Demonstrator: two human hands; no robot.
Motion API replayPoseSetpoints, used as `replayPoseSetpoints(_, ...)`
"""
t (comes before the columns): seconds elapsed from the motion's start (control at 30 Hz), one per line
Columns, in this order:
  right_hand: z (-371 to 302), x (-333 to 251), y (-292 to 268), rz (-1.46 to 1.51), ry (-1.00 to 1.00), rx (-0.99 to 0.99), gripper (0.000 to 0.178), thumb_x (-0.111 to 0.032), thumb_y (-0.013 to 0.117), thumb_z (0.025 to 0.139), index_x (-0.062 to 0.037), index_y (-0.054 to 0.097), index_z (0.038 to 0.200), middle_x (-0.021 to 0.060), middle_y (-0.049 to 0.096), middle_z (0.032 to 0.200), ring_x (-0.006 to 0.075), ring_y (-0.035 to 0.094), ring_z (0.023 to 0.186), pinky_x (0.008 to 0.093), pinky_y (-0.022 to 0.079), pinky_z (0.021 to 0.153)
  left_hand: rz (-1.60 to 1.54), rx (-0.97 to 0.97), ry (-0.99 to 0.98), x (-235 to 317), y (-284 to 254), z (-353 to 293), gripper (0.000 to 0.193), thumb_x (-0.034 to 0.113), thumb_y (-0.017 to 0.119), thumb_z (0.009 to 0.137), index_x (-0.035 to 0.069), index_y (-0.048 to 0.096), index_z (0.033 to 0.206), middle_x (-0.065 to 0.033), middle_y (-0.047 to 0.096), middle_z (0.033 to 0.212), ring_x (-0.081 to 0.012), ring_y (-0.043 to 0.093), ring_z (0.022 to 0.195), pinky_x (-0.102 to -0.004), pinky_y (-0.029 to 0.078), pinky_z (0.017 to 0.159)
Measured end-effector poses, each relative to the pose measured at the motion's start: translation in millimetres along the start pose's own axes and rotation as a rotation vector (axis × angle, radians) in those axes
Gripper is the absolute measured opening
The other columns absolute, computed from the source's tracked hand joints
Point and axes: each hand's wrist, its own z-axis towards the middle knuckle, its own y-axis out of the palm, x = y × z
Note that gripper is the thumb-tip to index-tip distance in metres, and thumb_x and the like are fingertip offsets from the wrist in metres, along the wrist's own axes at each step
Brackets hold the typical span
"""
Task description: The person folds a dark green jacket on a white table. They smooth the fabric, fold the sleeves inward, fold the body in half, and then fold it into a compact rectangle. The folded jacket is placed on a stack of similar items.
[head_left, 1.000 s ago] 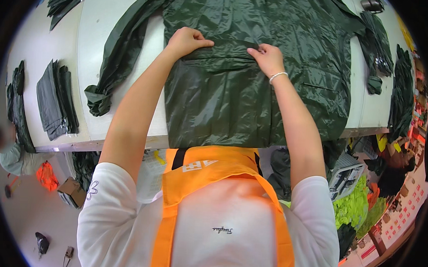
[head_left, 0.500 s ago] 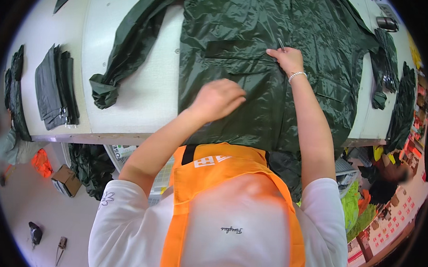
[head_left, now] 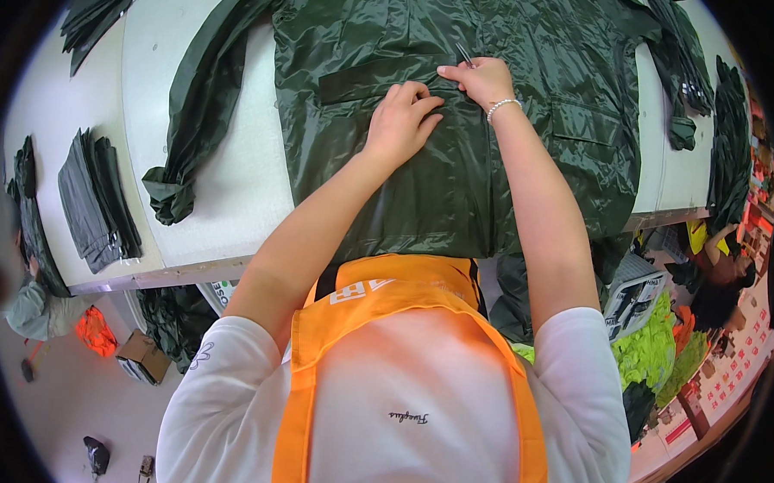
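A shiny dark green rain jacket (head_left: 433, 183) lies spread on the table in front of me, its left sleeve (head_left: 208, 95) stretched out toward the near edge. My left hand (head_left: 403, 121) rests on the jacket just below a dark pocket flap (head_left: 360, 78); its fingers are bent, with the thumb apart from them. Close by on the right, my right hand (head_left: 487, 80) is closed around a slim metal tool (head_left: 464, 55) whose thin end points up and away. The hand hides most of the tool, so its kind is unclear. Right of that hand is another pocket flap (head_left: 586, 123).
Folded dark green garments (head_left: 99, 203) lie left on the white table (head_left: 252, 158), with more at the right (head_left: 684, 60). Below the table are a cardboard box (head_left: 143, 358), an orange bundle (head_left: 95, 332) and bright yellow-green fabric (head_left: 646, 343). Another person (head_left: 30, 308) is at the far left.
My left hand has moved up and onto the fabric beside the pocket flap, closer to my right hand. My right hand keeps the tool and sits slightly higher and further left in view.
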Motion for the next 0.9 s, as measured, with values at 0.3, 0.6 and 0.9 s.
replayPoseSetpoints(0.3, 12.2, 23.5, 7.6, -0.058, -0.113, 0.099, 0.039, -0.033, 0.083, 0.060, -0.0005, 0.063, 0.067, 0.0085, 0.063, 0.064, 0.0169, 0.056, 0.056, 0.0304, 0.047, 0.059, 0.168, 0.105, -0.154, 16.4, 20.5, 16.2, 0.009, 0.019, 0.069, 0.076, 0.011, 0.068, 0.081, -0.0044, 0.058, 0.085, -0.0247, 0.056, 0.085, -0.0367, 0.047, 0.070)
replayPoseSetpoints(0.6, 12.6, 23.0, 5.5, -0.089, -0.113, 0.098, 0.040, -0.038, 0.081, 0.060, -0.0015, 0.066, 0.069, 0.0108, 0.066, 0.068, 0.0208, 0.061, 0.062, 0.0311, 0.048, 0.063, -0.003, 0.072, -0.244, 9.3, 8.1, 22.0, 0.011, 0.021, 0.067, 0.079, 0.011, 0.066, 0.084, -0.0031, 0.060, 0.087, -0.0233, 0.058, 0.083, -0.0374, 0.047, 0.069)
replayPoseSetpoints(0.9, -16.6, 4.2, 8.6, -0.256, -0.200, 0.090, 0.054, -0.040, 0.080, 0.067, 0.0066, 0.067, 0.093, 0.0137, 0.070, 0.089, 0.0193, 0.066, 0.079, 0.0296, 0.050, 0.075, -0.311, 0.177, -0.417, -1.1, -21.4, 11.4, 0.023, 0.013, 0.066, 0.081, 0.009, 0.062, 0.103, -0.0073, 0.061, 0.093, -0.0204, 0.062, 0.082, -0.0310, 0.049, 0.068)
